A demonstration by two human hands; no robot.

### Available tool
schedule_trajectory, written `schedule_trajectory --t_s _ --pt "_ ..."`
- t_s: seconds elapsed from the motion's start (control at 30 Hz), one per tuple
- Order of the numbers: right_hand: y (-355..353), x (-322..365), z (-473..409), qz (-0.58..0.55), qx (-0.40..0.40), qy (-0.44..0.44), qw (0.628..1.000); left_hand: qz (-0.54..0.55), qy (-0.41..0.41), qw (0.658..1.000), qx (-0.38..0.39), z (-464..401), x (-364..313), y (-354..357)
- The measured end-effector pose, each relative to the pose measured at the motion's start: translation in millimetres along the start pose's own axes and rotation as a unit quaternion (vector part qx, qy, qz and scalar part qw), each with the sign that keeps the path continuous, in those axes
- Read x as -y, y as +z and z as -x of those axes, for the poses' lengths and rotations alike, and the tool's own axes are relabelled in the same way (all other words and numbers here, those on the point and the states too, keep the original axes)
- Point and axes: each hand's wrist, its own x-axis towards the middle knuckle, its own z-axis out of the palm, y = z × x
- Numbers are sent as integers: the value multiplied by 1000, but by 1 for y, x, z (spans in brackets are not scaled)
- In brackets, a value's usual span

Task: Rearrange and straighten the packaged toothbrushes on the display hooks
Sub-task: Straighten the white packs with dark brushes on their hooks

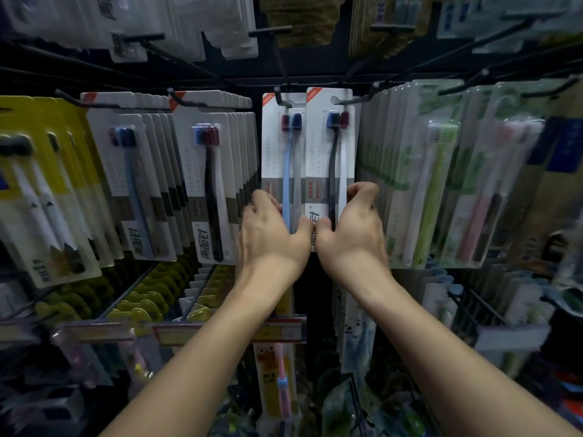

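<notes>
Head view: two toothbrush packs (307,159) hang side by side on centre hooks (285,100); the left hand (273,228) and right hand (350,225) grip their lower edges, squaring them. Next, judged: level both bottoms against neighbouring rows (217,171).

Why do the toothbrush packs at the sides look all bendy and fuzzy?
In the head view, the wide lens bends the edges, so the yellow packs lean outward and smear. The middle is sharper: the left hand and right hand grip the two white packs. The light is dim, and the lower shelves are dark and blurry.
</notes>
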Motion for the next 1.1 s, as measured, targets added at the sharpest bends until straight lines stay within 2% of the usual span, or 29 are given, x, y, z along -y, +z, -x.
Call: schedule_trajectory --t_s 0.3,0.67,1.1 --pt "-12 2 19 -27 -9 -5 1000 20 -9 1000 -2 20 -5 -9" --pt "-28 -6 41 -8 -7 -35 999 25 1 1000 16 45 -5 -23" --pt "-36 -19 55 -27 9 -73 997 18 21 999 -19 58 11 -31"
